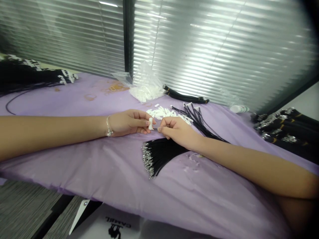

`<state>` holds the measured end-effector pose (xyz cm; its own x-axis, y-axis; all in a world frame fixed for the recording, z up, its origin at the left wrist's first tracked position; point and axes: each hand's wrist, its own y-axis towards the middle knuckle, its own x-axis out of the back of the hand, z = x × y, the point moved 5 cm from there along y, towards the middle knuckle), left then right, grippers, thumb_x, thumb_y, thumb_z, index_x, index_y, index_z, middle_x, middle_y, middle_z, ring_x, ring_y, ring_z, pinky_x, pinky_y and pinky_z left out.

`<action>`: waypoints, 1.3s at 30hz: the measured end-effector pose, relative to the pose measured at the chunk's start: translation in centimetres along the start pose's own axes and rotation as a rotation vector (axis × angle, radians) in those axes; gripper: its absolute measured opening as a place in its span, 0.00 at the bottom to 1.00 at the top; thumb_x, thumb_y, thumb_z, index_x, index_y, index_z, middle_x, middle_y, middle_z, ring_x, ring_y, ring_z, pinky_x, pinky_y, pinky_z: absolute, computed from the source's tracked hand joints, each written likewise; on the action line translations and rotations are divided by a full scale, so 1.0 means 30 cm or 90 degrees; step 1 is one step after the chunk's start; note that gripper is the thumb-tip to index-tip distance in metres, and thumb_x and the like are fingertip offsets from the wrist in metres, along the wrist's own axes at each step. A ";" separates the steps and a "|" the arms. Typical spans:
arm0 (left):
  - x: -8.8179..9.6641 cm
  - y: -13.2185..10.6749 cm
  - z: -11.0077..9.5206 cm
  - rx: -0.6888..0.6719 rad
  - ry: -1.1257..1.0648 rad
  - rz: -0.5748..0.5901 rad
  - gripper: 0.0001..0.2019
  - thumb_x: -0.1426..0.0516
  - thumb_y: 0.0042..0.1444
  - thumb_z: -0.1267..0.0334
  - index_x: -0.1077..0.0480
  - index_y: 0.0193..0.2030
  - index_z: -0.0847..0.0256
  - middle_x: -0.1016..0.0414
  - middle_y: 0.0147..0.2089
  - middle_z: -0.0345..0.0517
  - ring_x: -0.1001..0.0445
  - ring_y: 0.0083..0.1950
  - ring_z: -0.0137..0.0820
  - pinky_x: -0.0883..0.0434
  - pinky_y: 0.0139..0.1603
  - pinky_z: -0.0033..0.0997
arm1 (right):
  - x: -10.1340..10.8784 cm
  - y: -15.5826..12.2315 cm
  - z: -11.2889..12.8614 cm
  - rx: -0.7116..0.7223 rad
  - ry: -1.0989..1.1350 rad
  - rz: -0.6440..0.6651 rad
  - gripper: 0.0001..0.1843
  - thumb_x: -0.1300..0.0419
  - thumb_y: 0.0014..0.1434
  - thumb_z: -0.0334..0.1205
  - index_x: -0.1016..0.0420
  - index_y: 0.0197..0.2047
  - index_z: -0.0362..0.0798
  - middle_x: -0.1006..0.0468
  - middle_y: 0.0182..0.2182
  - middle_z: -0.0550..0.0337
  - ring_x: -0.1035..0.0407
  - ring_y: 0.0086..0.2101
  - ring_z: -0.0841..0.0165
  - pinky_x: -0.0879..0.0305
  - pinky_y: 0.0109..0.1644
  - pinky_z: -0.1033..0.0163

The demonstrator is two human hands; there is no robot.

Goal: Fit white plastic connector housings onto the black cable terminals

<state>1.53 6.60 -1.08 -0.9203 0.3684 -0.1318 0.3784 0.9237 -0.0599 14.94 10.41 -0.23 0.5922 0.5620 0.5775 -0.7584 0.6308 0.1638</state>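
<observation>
Purple cloth (pixel 99 186), wire bundle (pixel 164 151) — left hand (pixel 128 122) pinching white piece (pixel 151 123), right hand (pixel 176 130) seemingly wire (pixel 155 129).

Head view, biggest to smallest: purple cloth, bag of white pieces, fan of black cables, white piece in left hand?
1. Purple cloth
2. Bag of white pieces, fan of black cables: too alike to rank
3. White piece in left hand

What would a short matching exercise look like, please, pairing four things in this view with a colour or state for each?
1. Left hand
2. Right hand
3. Plastic bag
4. Table cover

A. Purple
B. Pinching a thin dark wire
C. See-through, with small white parts inside
D. Holding a white piece at the fingertips

Pairs: 1-D, 2-B, 3-C, 4-A
</observation>
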 end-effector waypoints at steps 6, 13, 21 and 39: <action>0.000 0.000 -0.001 -0.005 0.012 -0.004 0.04 0.47 0.55 0.74 0.31 0.33 0.69 0.31 0.31 0.43 0.31 0.32 0.21 0.33 0.36 0.21 | 0.001 0.002 0.002 0.013 -0.020 -0.005 0.09 0.46 0.50 0.35 0.41 0.20 0.44 0.40 0.17 0.68 0.46 0.20 0.78 0.50 0.25 0.69; 0.000 0.002 0.000 -0.007 0.020 -0.009 0.02 0.45 0.53 0.73 0.31 0.33 0.69 0.31 0.30 0.42 0.31 0.32 0.21 0.33 0.36 0.21 | 0.004 0.000 -0.005 0.014 -0.037 -0.026 0.08 0.47 0.50 0.36 0.41 0.22 0.45 0.41 0.17 0.69 0.47 0.20 0.78 0.50 0.25 0.69; -0.005 0.001 -0.001 -0.016 0.032 0.013 0.05 0.48 0.55 0.75 0.31 0.33 0.69 0.31 0.30 0.41 0.31 0.32 0.20 0.34 0.36 0.20 | 0.006 -0.001 -0.001 0.008 -0.061 -0.037 0.09 0.47 0.51 0.37 0.41 0.22 0.45 0.41 0.17 0.68 0.47 0.20 0.78 0.50 0.24 0.69; -0.014 -0.003 -0.010 -0.015 0.177 -0.039 0.03 0.46 0.54 0.71 0.32 0.34 0.69 0.30 0.27 0.41 0.32 0.28 0.21 0.34 0.34 0.21 | -0.024 -0.010 0.007 0.057 -0.137 0.004 0.07 0.47 0.54 0.38 0.36 0.26 0.44 0.36 0.20 0.65 0.43 0.22 0.76 0.47 0.26 0.69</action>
<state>1.85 6.38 -0.72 -0.9349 0.3229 0.1473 0.3213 0.9463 -0.0353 14.68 9.70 -0.53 0.5221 0.4328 0.7349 -0.7890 0.5723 0.2236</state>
